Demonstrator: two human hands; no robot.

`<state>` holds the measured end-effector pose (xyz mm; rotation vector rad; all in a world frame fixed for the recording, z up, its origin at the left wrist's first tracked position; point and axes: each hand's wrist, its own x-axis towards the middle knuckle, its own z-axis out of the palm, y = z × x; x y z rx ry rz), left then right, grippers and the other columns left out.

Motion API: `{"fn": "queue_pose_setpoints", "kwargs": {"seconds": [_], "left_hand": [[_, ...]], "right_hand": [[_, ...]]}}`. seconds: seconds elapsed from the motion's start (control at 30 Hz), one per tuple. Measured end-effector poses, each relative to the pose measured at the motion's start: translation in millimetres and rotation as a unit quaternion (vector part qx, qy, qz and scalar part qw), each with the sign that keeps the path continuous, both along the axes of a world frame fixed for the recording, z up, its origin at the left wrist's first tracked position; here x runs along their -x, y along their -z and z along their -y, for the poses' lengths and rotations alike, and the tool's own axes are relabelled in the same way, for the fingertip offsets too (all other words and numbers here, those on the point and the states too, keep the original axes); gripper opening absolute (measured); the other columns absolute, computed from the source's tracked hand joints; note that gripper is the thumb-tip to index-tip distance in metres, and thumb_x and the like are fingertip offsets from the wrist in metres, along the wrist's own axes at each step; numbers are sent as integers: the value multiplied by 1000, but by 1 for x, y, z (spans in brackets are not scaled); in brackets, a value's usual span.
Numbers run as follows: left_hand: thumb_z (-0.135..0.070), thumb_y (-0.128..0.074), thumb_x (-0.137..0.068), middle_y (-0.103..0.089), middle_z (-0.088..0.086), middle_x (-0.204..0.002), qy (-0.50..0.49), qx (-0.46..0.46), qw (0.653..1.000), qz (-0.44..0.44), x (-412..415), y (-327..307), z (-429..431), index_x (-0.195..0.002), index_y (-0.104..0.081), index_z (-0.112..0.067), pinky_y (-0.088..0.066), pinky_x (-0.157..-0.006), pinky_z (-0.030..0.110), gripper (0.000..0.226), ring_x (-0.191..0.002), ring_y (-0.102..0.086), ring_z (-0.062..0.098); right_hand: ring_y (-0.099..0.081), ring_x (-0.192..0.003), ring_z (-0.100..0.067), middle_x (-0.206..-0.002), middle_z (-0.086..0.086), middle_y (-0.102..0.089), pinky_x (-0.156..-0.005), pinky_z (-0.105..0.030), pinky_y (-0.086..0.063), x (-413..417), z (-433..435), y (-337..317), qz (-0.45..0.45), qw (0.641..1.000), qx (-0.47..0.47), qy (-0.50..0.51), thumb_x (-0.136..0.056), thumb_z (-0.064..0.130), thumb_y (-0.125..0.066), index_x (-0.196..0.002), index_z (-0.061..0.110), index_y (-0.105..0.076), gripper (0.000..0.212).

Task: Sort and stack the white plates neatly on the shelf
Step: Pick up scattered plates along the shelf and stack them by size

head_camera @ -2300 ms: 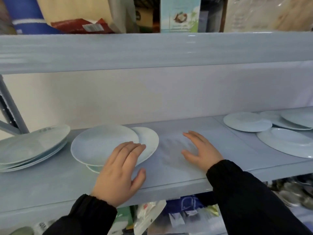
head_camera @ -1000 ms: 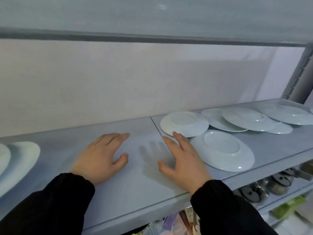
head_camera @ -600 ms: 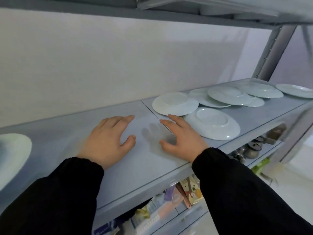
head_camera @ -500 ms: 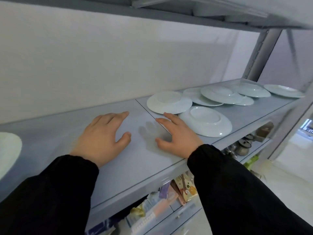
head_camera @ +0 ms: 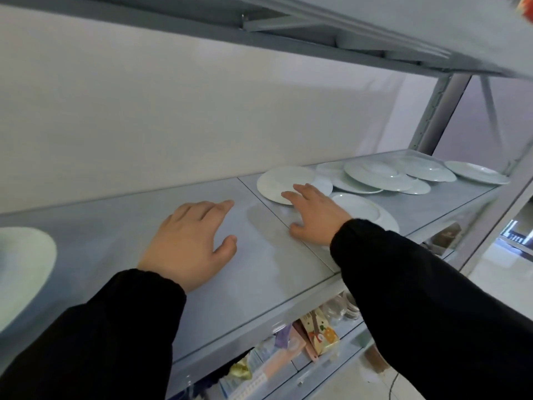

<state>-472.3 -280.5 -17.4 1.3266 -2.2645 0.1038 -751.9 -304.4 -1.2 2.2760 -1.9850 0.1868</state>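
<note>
On the grey shelf (head_camera: 121, 220), both hands lie palm down with straight fingers and grip nothing.

Left hand (head_camera: 187, 241): flat on bare shelf surface, fingers pointing toward 1 o'clock, thumb spread toward 3 o'clock.

Right hand (head_camera: 314, 220): just across the panel seam (head_camera: 268, 200), at 3 o'clock from the left hand. Its fingers (head_camera: 302, 190) reach over the near rim of the nearest white plate (head_camera: 277, 180); whether they press on it cannot be told.

Second plate (head_camera: 366, 210): at 3 o'clock from the right hand, its near edge hidden by the wrist and the black right sleeve (head_camera: 432, 298).

Small plate (head_camera: 324, 186): between these two, partly covered by the fingers.

Overlapping plates (head_camera: 377, 176): loosely spread at 2 o'clock, not squared into a stack. The end plate (head_camera: 476, 173) lies beyond them, below the upright post (head_camera: 441, 111).

Left-edge plate (head_camera: 23, 269): at 9 o'clock from the left hand, well apart from the others and cut by the frame.

Back wall (head_camera: 173, 111) closes the shelf at 12 o'clock, and the upper shelf (head_camera: 317, 24) hangs overhead. Lower shelf (head_camera: 331, 368), at 6 o'clock, carries packets and a printed carton (head_camera: 320, 333).
</note>
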Motion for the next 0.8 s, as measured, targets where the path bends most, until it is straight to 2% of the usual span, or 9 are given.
{"fn": "queue_pose_setpoints", "kwargs": {"seconds": [0.1, 0.2, 0.33, 0.43, 0.6, 0.8], "left_hand": [[-57, -29, -82, -54, -3, -133, -1, 2, 1000, 4, -1, 1, 0, -146, -39, -29, -38, -104, 38, 70, -125, -44, 22], [-57, -28, -83, -53, -4, -133, -5, -3, 1000, 11, -1, 1, 1, -146, -38, -29, -38, -104, 39, 70, -125, -44, 22], [-54, -31, -85, -55, -3, -130, -1, 0, 1000, 10, -2, 0, 2, -145, -40, -27, -41, -102, 40, 66, -123, -46, 22], [-53, -30, -86, -56, -3, -130, -10, -1, 1000, 5, -2, 0, 1, -145, -41, -27, -40, -101, 39, 66, -123, -46, 21], [-56, -28, -84, -54, -4, -132, -23, -9, 1000, -6, -3, 0, -1, -146, -40, -28, -39, -103, 37, 69, -126, -43, 20], [-54, -31, -84, -56, -2, -131, -28, 1, 1000, -10, -5, -2, -1, -144, -41, -27, -40, -103, 39, 67, -124, -45, 21]], "right_hand": [[-9, -150, -28, -162, -6, -17, -118, -44, -19, 11, 23, -10, -72, 997, -15, 0, -86, 27, -60, -154, 28, -21, 78], [-12, -149, -28, -160, -5, -21, -116, -44, -25, 21, 43, -14, -106, 993, -43, 12, -83, 20, -61, -153, 29, -21, 81], [-32, -139, -26, -149, -3, -37, -105, -46, -41, 28, 60, -20, -117, 989, -89, 15, -81, 15, -64, -151, 27, -24, 82], [-47, -127, -29, -144, -4, -41, -94, -45, -50, 27, 66, -21, -125, 987, -102, 18, -81, 11, -66, -151, 28, -23, 84], [-55, -110, -33, -133, -9, -46, -83, -45, -53, 25, 65, -19, -159, 986, -59, -3, -83, 0, -52, -147, 26, -28, 73], [-51, -100, -32, -120, -7, -50, -76, -41, -50, 17, 52, -20, -118, 990, 53, -54, -85, 3, -46, -142, 28, -33, 63]]}}
